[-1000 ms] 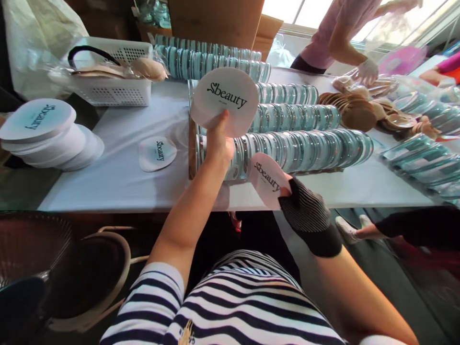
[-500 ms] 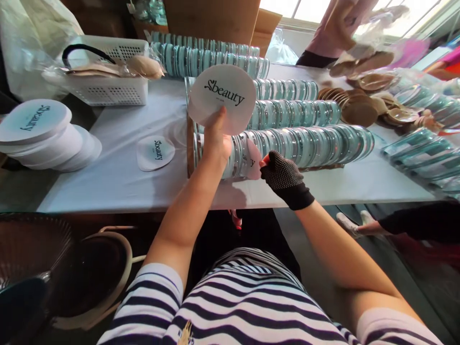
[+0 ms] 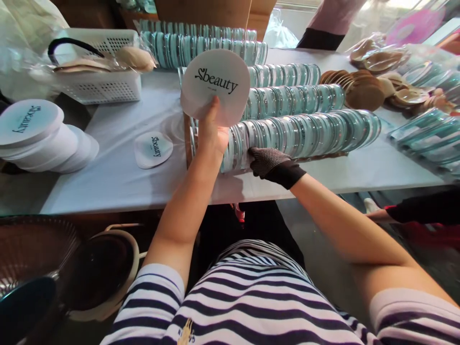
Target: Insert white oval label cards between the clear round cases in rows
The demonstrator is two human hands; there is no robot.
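My left hand holds up a stack of round white cards printed "Sbeauty" over the left end of a row of clear round cases that stand on edge on the white table. My right hand, in a black dotted glove, presses against the near row of cases just right of my left hand. The card it held is no longer visible; it seems tucked among the cases. One loose card lies flat on the table left of the rows.
A fanned pile of the same cards sits at the far left. A white basket with tan pads stands behind it. More rows of cases and tan pads lie further back; another person's torso is at the far side.
My right hand carried a single card from the table's front edge to the near row of cases; the card has gone out of sight there. My left hand stayed up with its cards.
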